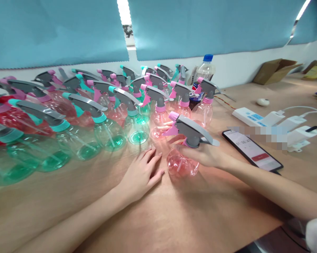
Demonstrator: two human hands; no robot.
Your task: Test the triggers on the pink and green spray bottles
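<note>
My right hand (200, 153) is wrapped round the neck of a clear pink spray bottle (183, 163), which has a grey trigger head with pink nozzle and lever. The bottle is upright at the table's near middle; whether its base touches the table I cannot tell. Palm down on the wood lies my left hand (142, 172), empty, its fingers loosely spread just left of that bottle. Beyond the hands stand several more spray bottles in rows, among them a green one (111, 135) with a teal collar and a pink one (183, 105).
A phone (253, 149) showing a timer lies right of my right forearm. Behind it are a white power strip (249, 116) with plugged-in chargers and a small white object (263, 102). A drink bottle with a blue cap (207, 70) and an open cardboard box (272, 72) stand near the wall.
</note>
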